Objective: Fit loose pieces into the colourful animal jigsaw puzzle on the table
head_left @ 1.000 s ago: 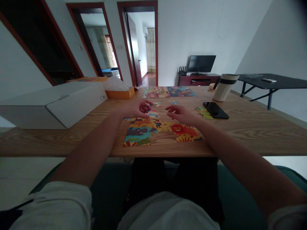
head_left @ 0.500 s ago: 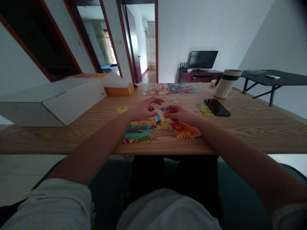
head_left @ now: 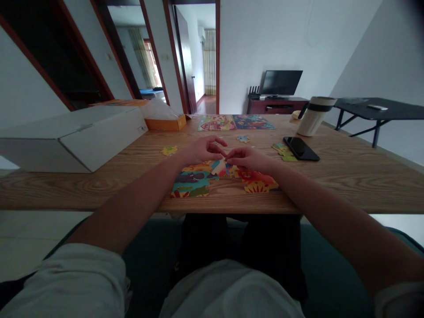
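A partly joined animal puzzle lies on the wooden table point(head_left: 115, 194), with a hippo section point(head_left: 190, 183) at its left and a red lion section point(head_left: 258, 181) at its right. Over its upper middle, my left hand point(head_left: 207, 150) and my right hand point(head_left: 247, 158) meet at the fingertips. Between them is a pale and blue puzzle piece point(head_left: 218, 168), tilted, its top edge at my fingertips. The right fingers are pinched on it. My left hand's fingers are curved and partly apart; whether they grip the piece is unclear.
A white box point(head_left: 102, 137) and an orange box point(head_left: 165, 123) stand at the left. Loose pieces lie at the left point(head_left: 169, 151) and beyond my hands point(head_left: 243, 138). Green pieces point(head_left: 286, 153) touch a phone point(head_left: 302, 149); a mug point(head_left: 314, 117) and picture sheets point(head_left: 253, 122) are further back.
My hands have come closer together until the fingertips nearly touch. The pale and blue piece between them has tilted and sits slightly differently over the puzzle.
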`<state>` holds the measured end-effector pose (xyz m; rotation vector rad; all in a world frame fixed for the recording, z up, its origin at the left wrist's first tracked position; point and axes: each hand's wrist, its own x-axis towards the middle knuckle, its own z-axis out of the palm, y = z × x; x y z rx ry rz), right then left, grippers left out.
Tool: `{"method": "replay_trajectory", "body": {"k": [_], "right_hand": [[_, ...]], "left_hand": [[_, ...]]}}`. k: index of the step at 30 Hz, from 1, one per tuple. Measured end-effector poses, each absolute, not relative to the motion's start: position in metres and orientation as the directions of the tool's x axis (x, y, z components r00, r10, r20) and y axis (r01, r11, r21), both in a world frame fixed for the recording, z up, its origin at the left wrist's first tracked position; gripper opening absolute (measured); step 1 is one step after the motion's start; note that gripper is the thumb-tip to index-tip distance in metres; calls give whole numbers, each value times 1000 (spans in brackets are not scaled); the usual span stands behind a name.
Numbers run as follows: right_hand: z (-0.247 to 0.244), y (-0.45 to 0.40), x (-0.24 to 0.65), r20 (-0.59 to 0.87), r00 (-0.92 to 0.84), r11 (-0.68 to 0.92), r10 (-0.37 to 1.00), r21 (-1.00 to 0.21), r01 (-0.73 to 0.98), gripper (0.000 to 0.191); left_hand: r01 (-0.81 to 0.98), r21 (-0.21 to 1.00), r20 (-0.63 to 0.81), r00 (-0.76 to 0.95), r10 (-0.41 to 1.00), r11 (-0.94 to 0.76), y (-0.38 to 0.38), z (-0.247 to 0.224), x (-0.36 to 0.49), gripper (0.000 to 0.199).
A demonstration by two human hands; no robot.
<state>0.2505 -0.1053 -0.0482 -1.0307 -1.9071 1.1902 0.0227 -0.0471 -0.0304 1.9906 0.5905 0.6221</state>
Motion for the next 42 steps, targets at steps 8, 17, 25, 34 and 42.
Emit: {"method": "replay_trajectory", "body": {"k": [8, 17, 25, 34, 42], "right_hand": [[-44, -101, 252, 136, -415, 301, 900, -881, 364, 22], [-39, -91, 265, 175, -217, 249, 960, -887, 388, 21], [-27, -78, 299, 236, 150, 174, 960, -925, 338, 14], [-23, -75, 312, 230, 228, 166, 946, -949, 267, 11], [-32, -60, 332, 309, 296, 153, 904, -879, 452, 15]], "left_hand": [[210, 839, 226, 704, 673, -502, -45, -33, 25, 43], [319, 784, 205, 676, 707, -532, -44, -30, 23, 35], [381, 753, 206, 637, 743, -536, -42, -31, 21, 32], [537, 689, 176, 527, 832, -486, -35, -17, 7, 33], [802, 530, 227, 178, 957, -275, -2, -2, -51, 32]]}}
